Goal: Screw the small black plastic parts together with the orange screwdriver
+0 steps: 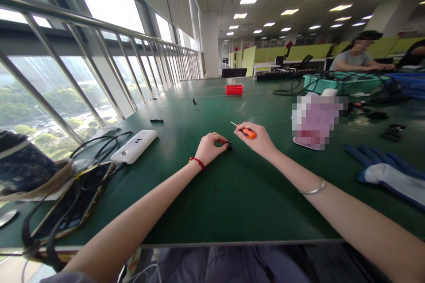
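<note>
Close to the middle of the green table point(215, 203), my left hand point(210, 148) pinches a small black part point(229, 145) between thumb and fingertips, low at the tabletop. Its exact kind is too small to make out. My right hand point(257, 137) is closed around a screwdriver point(249, 133) with an orange handle and a thin metal shaft. The shaft points up and to the left, and its tip is apart from the black part.
At left lie a white power bank point(135, 147), cables and a phone point(75, 201). Small black pieces point(156, 120) and a red bin point(234, 89) stand farther back. At right are blue-and-white gloves point(392, 177), a green basket point(345, 83) and a seated person point(353, 57).
</note>
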Demonstrator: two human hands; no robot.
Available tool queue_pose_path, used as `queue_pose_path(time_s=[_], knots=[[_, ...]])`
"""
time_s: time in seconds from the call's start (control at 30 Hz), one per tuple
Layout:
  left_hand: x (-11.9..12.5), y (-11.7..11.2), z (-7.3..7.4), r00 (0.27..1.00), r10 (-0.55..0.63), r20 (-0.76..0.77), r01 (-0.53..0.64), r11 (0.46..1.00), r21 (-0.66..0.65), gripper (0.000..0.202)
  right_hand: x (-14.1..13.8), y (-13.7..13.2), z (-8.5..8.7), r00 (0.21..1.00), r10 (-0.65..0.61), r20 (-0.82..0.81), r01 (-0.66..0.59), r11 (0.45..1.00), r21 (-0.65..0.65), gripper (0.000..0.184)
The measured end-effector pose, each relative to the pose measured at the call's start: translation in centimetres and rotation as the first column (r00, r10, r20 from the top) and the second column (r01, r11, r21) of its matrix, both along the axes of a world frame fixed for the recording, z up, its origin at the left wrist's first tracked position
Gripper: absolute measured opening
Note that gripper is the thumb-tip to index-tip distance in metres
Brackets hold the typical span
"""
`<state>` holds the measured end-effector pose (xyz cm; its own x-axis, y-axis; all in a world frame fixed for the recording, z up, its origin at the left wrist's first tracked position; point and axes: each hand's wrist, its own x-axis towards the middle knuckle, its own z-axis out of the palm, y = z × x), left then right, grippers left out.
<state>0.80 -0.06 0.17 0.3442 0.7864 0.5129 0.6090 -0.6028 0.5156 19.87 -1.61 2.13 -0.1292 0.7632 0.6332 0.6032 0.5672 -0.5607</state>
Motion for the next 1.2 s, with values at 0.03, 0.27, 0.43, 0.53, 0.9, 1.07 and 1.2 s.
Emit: queue_pose_path(time_s=[0.03,0.27,0.43,0.53,0.9,1.07,1.2], knots=[[0.0,-0.1,0.1,1.000,0.004,0.019,-0.004,1.000,0.004,0.010,0.0,0.3,-0.5,0.998,0.035,0.050,-0.033,0.999,-0.042,0.011],[-0.2,-0.8,0.8,0.996,-0.050,0.076,0.048,0.998,0.027,0.008,0.0,1.0,-1.8,0.972,0.152,0.179,-0.133,0.985,-0.113,0.017],[-0.2,-0.9,1.0,0.999,-0.045,-0.016,0.046,0.997,0.064,0.006,0.0,0.5,-1.4,0.959,0.191,0.211,-0.179,0.981,-0.074,0.013],[-0.2,-0.9,1.2,0.998,-0.037,-0.046,0.040,0.997,0.068,0.007,0.4,0.4,-0.9,0.970,0.147,0.193,-0.149,0.989,-0.005,0.014],[0.3,-1.0,0.6,0.968,-0.012,-0.253,0.000,0.999,-0.046,0.009,2.3,1.3,-1.1,0.970,-0.141,0.198,0.120,0.986,0.116,0.014],[-2.5,0.2,2.8,0.948,0.195,-0.250,-0.206,0.978,-0.019,0.014,2.4,1.3,-1.0,0.962,-0.129,0.240,0.112,0.990,0.087,0.014],[-7.7,1.4,5.3,0.740,0.568,-0.361,-0.607,0.795,0.006,0.026,2.4,1.3,-1.0,0.958,-0.101,0.267,0.094,0.995,0.037,0.015]])
